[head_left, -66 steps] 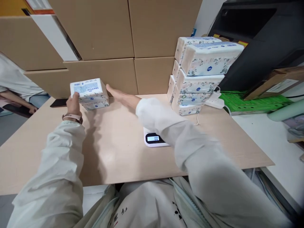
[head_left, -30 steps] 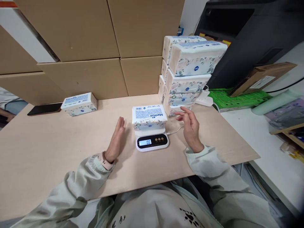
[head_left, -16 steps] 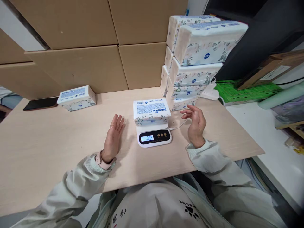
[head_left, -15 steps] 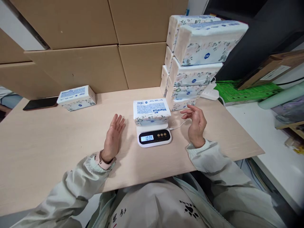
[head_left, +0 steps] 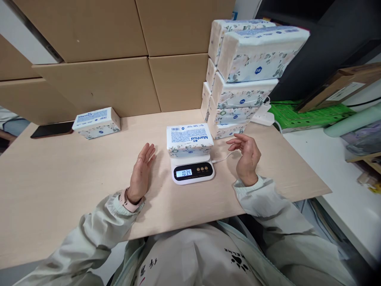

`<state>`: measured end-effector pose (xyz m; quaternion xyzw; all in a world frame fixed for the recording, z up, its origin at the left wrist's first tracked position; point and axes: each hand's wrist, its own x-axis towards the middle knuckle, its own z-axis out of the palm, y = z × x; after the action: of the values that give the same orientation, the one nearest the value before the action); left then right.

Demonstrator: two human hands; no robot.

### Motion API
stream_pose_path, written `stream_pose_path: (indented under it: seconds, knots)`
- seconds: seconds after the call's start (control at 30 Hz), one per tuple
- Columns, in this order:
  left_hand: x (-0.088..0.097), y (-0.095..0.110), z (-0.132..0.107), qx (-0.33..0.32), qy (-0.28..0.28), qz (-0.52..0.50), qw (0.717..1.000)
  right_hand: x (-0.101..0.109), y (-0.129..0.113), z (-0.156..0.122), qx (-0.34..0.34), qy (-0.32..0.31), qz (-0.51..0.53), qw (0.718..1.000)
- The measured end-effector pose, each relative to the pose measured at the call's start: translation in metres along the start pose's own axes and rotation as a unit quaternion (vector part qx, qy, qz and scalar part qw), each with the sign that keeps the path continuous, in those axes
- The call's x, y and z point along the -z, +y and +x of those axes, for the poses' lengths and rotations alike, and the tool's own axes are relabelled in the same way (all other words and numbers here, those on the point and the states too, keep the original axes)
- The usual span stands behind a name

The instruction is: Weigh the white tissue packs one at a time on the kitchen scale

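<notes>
At table centre, 12 o'clock from the person: tissue pack (head_left: 189, 139) lies flat on the platform of a small digital kitchen scale (head_left: 193, 173), printed label side up, barcode at its far-left corner. The display is lit and appears to read 103.4.

Left hand (head_left: 142, 171): at 9 o'clock of the scale, open, fingers straight, palm turned toward the pack. It holds nothing and is clear of the pack. Right hand (head_left: 247, 155): at 3 o'clock, open, fingers loosely curled, empty, near the scale's thin white cable (head_left: 222, 159).

Judgement: weighing step, hands off while the reading stands. Lifting the pack off would call for both palms closing on its short ends, with no downward press on the platform.

Materials:
- Pack: soft rectangular block in glossy film with a leaf print; it should give under a squeeze.
- Scale: smooth white plastic with a black front panel.
- Table (head_left: 74, 178): pale wood laminate, faint sheen.

Surroundings:
- Stack of like tissue packs (head_left: 244, 79) at 1 o'clock.
- One single pack (head_left: 95, 122) at 10 o'clock, with a black phone (head_left: 52, 129) just beside it.
- Matte cardboard boxes (head_left: 104, 79) behind.
</notes>
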<state>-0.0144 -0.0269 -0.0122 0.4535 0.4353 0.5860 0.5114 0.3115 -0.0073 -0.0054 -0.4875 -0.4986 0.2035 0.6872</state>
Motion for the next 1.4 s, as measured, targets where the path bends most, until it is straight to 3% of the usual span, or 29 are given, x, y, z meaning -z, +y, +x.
stream_pose_path:
  seconds: [0.23,0.47,0.73,1.03,1.23,1.33,1.4]
  knots:
    - [0.000,0.003,0.000,-0.012,-0.009,0.006,1.000,0.001,0.000,-0.002,0.016,-0.027,-0.027,0.999]
    - [0.000,0.001,-0.004,-0.026,-0.051,0.033,0.998,0.004,0.001,-0.001,0.076,-0.160,-0.121,0.977]
    - [-0.001,-0.001,-0.002,-0.021,-0.097,0.091,0.991,0.003,0.004,-0.002,0.063,-0.246,-0.193,0.948]
    - [0.000,-0.007,0.005,-0.039,-0.132,0.149,0.979,0.000,0.002,-0.006,0.022,-0.298,-0.199,0.933]
    - [0.002,-0.008,0.009,-0.061,-0.122,0.163,0.977,0.001,0.001,-0.003,0.015,-0.277,-0.217,0.936]
    - [-0.002,-0.006,0.012,-0.044,-0.113,0.160,0.980,-0.002,0.000,-0.003,0.007,-0.278,-0.231,0.932]
    - [-0.010,-0.002,0.014,-0.015,-0.126,0.143,0.981,-0.008,-0.003,-0.006,0.013,-0.314,-0.239,0.919]
